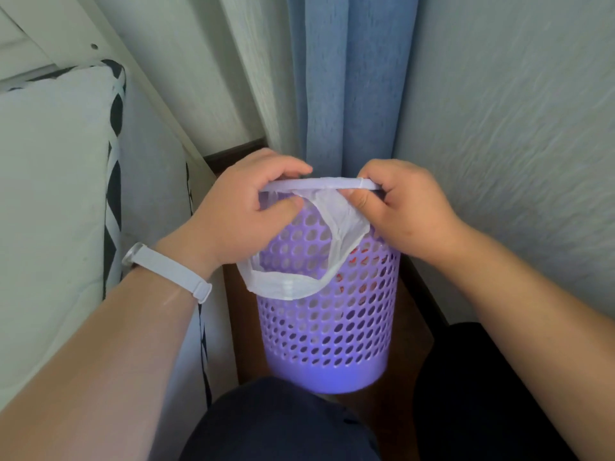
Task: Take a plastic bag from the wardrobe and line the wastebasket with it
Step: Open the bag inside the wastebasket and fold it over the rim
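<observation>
A purple perforated wastebasket point(329, 331) stands on the dark wood floor between a bed and a wall. A thin white plastic bag point(336, 224) hangs inside it, folded over the far rim; its near edge sags down the outside front. My left hand point(239, 214) grips the bag and rim at the far left, fingers over the top and thumb below. At the far right of the rim, my right hand point(406, 211) pinches the bag's edge against it.
A white mattress with black-and-white trim point(66, 207) runs along the left. A blue curtain point(349, 81) hangs behind the basket, and a textured white wall point(515, 144) closes in the right side. My knee in dark fabric point(283, 424) is just below the basket.
</observation>
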